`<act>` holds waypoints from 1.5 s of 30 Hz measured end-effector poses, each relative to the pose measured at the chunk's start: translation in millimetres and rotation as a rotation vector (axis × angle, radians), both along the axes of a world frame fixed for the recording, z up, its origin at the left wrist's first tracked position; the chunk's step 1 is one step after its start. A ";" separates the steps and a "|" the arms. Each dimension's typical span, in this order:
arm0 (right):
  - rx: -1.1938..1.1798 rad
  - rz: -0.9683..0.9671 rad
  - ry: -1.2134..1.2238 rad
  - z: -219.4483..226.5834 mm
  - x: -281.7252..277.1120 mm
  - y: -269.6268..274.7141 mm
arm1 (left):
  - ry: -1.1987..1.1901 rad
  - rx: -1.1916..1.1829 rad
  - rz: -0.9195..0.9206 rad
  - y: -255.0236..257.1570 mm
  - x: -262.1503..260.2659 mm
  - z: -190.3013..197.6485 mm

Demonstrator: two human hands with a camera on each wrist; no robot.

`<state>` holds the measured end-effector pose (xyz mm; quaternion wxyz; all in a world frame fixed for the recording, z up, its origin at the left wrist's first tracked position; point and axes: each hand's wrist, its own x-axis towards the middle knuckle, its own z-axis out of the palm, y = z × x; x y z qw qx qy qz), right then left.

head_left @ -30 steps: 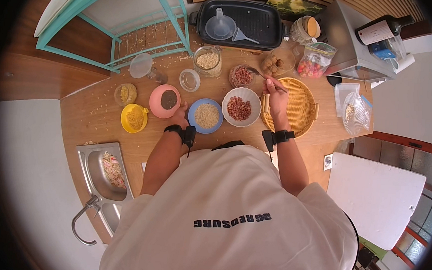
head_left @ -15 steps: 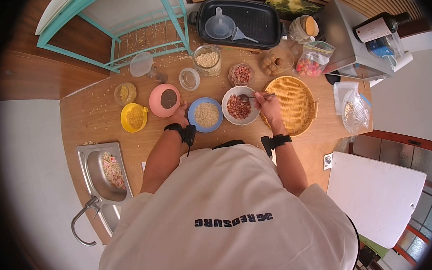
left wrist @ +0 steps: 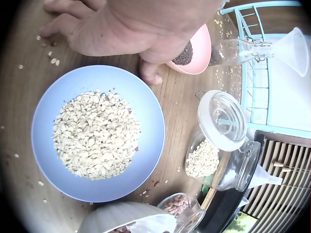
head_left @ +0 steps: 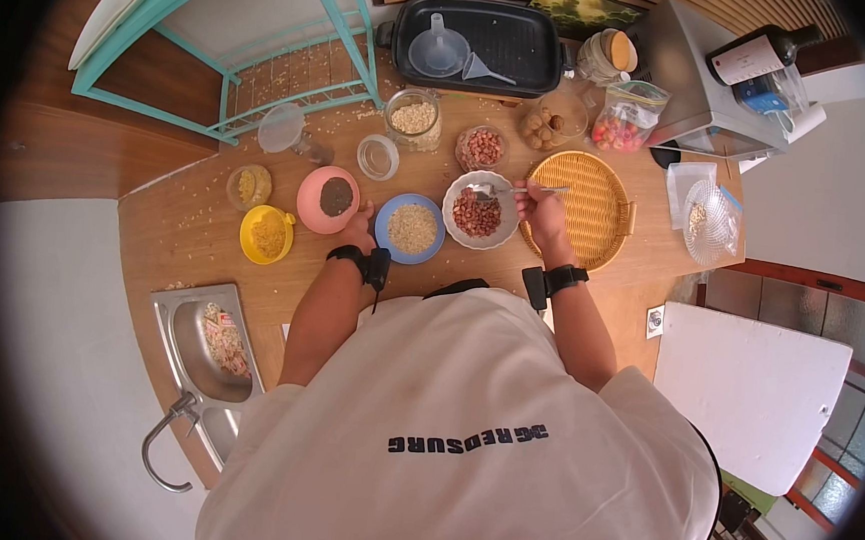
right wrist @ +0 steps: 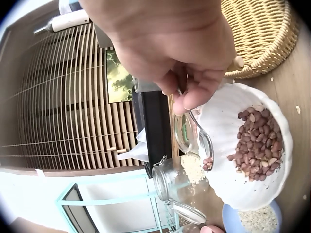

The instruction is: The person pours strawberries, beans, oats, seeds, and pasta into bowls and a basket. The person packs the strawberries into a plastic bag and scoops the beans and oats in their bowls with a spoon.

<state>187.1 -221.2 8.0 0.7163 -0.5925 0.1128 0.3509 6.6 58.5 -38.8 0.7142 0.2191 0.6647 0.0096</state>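
Note:
My right hand [head_left: 544,215] pinches a metal spoon [right wrist: 205,141] by its handle. The spoon's head is over the rim side of a white fluted bowl [right wrist: 218,165], with a little peanut at its tip. Red-skinned peanuts [right wrist: 257,145] lie in that bowl. Behind it stands a glass jar of peanuts [head_left: 482,148]. My left hand [left wrist: 116,29] rests on the table with its fingers spread. Its thumb lies between a pink bowl of dark seeds [left wrist: 204,51] and a blue plate [left wrist: 46,131] of pale oat flakes [left wrist: 97,136].
A round wicker tray [head_left: 602,217] sits right of the white bowl. Beyond are a jar of oats [head_left: 415,118], a jar of walnuts [head_left: 553,123], a candy bag [head_left: 626,118] and a black grill pan [head_left: 518,50]. A yellow cup [head_left: 266,235] stands at left, near the sink [head_left: 187,338].
My right hand has brought the spoon from over the glass peanut jar down to the white bowl, then raised it slightly off the peanuts there. My left hand has stayed put.

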 end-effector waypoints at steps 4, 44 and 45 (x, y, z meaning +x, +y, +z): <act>0.143 -0.088 0.001 2.2 13.6 8.9 | -0.036 -0.027 -0.037 2.2 -2.7 -4.3; 0.069 -0.180 -0.043 15.8 7.0 10.7 | -0.005 -0.042 -0.248 10.5 -10.9 -30.7; 0.099 -0.228 -0.065 20.0 8.1 13.3 | -0.001 -0.020 -0.228 10.8 -10.9 -37.3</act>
